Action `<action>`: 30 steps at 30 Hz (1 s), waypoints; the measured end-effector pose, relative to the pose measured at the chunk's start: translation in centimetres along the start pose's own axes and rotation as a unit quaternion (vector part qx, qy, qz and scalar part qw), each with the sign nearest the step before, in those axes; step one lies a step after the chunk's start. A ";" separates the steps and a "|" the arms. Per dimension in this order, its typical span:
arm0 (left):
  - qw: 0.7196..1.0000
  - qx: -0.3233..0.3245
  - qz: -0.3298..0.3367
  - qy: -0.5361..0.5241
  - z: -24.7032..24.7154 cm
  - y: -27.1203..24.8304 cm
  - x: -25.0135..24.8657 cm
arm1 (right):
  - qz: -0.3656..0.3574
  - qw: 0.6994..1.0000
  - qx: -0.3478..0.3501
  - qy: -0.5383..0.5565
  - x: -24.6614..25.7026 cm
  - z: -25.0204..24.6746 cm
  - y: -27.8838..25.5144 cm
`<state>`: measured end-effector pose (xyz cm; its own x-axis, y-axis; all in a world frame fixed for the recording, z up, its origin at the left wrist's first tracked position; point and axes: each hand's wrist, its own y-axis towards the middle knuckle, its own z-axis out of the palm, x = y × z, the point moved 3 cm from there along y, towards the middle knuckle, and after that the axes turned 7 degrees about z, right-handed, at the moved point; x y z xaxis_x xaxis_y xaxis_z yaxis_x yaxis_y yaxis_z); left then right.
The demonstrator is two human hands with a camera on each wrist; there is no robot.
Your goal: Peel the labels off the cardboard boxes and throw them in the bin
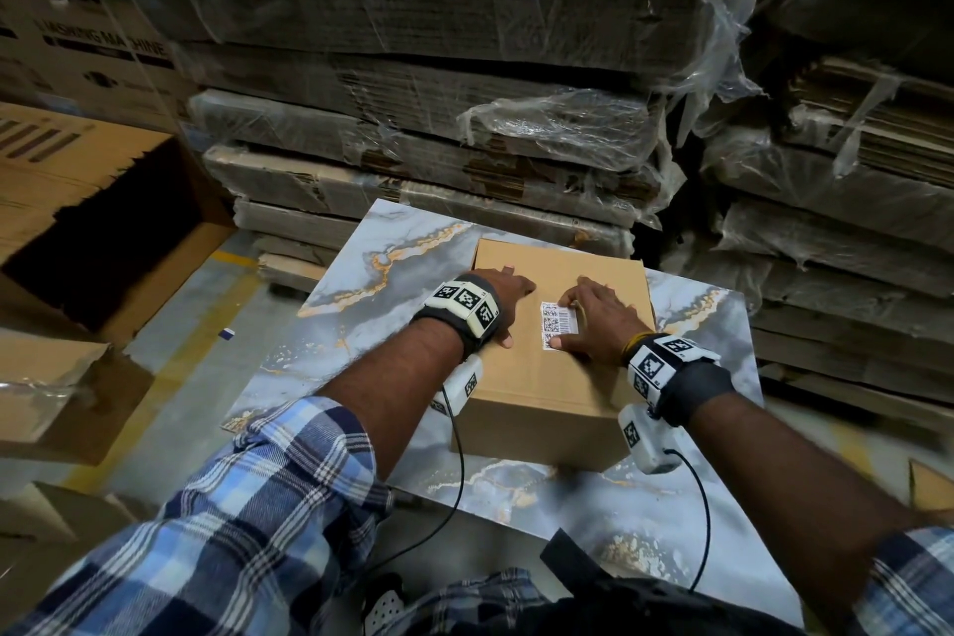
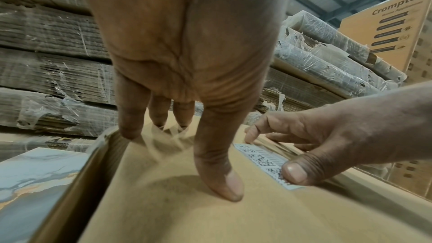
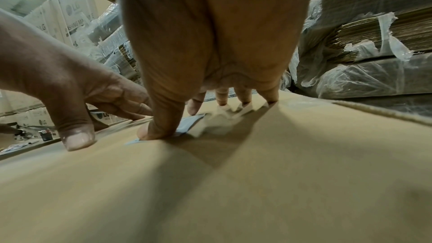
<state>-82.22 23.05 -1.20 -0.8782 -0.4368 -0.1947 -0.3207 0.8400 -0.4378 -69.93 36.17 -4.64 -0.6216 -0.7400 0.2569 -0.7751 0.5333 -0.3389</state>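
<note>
- Cardboard box (image 1: 555, 372) sits on the marble-patterned slab (image 1: 330, 325); its white barcode label (image 1: 556, 324) is stuck on top.
- My left hand (image 1: 495, 297) presses the lid beside it, fingers spread.
- My right hand (image 1: 599, 320) touches the label's edges, thumb and fingers splayed.
- Readable print: "Crompton" on the carton (image 2: 395, 25), "LG" on the stacked boxes (image 3: 77, 8).

"Crompton" in dark print on orange carton (image 2: 395, 25). "LG" and part of "WASHING MACHINE" on white cartons (image 3: 74, 12); "WASHING MACHINE" upside down on brown carton (image 1: 103, 44). Barcode and square codes on label (image 1: 558, 324), unreadable. Black-and-white square markers on wristbands (image 1: 464, 297).
</note>
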 end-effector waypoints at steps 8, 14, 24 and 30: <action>1.000 -0.003 -0.002 0.005 -0.1 -0.1 -0.1 | -0.002 1.000 0.002 0.000 0.1 -0.1 -0.2; 1.000 -0.003 -0.002 0.009 0.0 -0.1 -0.1 | 0.005 1.000 0.007 -0.004 0.2 -0.2 -0.4; 1.000 0.001 -0.006 0.006 -0.1 -0.4 -0.1 | 0.010 1.000 0.014 0.010 0.2 -0.3 -0.5; 1.000 0.002 -0.007 0.006 -0.2 -0.5 -0.2 | 0.008 1.000 0.014 0.006 0.2 -0.2 -0.4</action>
<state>-81.94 22.78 -0.75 -0.8782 -0.4439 -0.1779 -0.3311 0.8328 -0.4437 -69.73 35.90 -4.24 -0.6357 -0.7259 0.2628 -0.7614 0.5336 -0.3681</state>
